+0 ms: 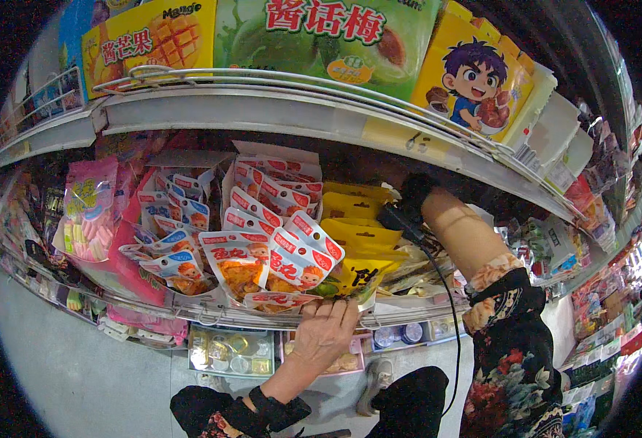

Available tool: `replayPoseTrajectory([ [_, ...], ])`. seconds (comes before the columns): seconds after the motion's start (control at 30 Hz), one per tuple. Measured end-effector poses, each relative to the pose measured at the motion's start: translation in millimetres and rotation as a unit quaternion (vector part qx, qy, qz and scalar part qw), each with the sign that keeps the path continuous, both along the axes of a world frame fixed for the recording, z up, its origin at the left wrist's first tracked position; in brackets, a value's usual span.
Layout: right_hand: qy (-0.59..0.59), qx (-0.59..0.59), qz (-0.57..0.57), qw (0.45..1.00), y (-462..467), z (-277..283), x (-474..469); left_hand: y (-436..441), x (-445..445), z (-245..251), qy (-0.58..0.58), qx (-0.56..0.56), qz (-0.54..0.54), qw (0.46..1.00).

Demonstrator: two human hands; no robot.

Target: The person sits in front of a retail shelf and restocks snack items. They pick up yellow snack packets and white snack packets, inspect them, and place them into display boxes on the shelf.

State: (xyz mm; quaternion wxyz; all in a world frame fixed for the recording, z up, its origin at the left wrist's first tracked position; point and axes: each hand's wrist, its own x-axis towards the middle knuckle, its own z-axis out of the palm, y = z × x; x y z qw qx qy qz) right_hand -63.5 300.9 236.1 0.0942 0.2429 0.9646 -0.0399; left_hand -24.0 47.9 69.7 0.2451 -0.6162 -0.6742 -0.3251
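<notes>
My left hand (325, 332) rests its fingers on the shelf's front edge, at the foot of a yellow snack pouch (359, 274) and a red-and-white snack pouch (280, 300). Whether it grips either one is hidden. The right forearm (458, 224) reaches deep into the shelf, with a black strap and cable at the wrist; the right hand itself is lost in shadow beneath the upper shelf. Yellow pouches (354, 205) stand just left of that wrist. Further left are a box of red-and-white pouches (299, 252) and a box of blue-and-white pouches (176, 263).
The upper shelf's metal lip (299, 123) and wire rail cross above the forearm. Large snack boxes (321, 49) stand on it. A pink-and-white candy bag (88, 208) is at left. Below are a tray of round tubs (230, 350) and grey floor (80, 350). A black cable (455, 317) hangs down.
</notes>
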Motion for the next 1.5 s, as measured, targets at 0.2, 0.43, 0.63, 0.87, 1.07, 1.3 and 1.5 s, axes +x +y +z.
replayPoseTrajectory([
  [0.2, 0.000, -0.005, -0.002, 1.000, -1.4, 2.1, 5.0, -1.5, 1.8, 1.4, -0.005, -0.019, 0.009, 1.000],
  [0.43, 0.004, -0.010, -0.008, 1.000, -2.6, 3.7, 12.6, 0.9, 2.5, 2.1, -0.006, -0.004, 0.018, 1.000],
  [0.63, 0.005, -0.015, -0.012, 1.000, -3.5, 2.3, 17.6, -0.4, 2.4, 2.2, -0.003, -0.018, 0.021, 1.000],
  [0.87, 0.005, -0.017, -0.016, 1.000, -2.4, 2.5, 20.1, 2.5, 1.8, 4.7, -0.018, 0.005, 0.014, 1.000],
  [1.07, 0.005, -0.020, -0.017, 1.000, -3.9, 1.5, 26.1, 1.8, 2.8, 6.4, -0.022, -0.004, 0.015, 1.000],
  [1.3, 0.005, -0.021, -0.020, 1.000, -4.2, -1.2, 27.3, 3.4, 3.1, 11.6, -0.021, -0.014, 0.024, 0.999],
  [1.5, 0.001, -0.024, -0.021, 0.999, -1.9, -0.2, 23.9, 2.5, 3.7, 16.6, -0.065, -0.059, 0.042, 0.995],
])
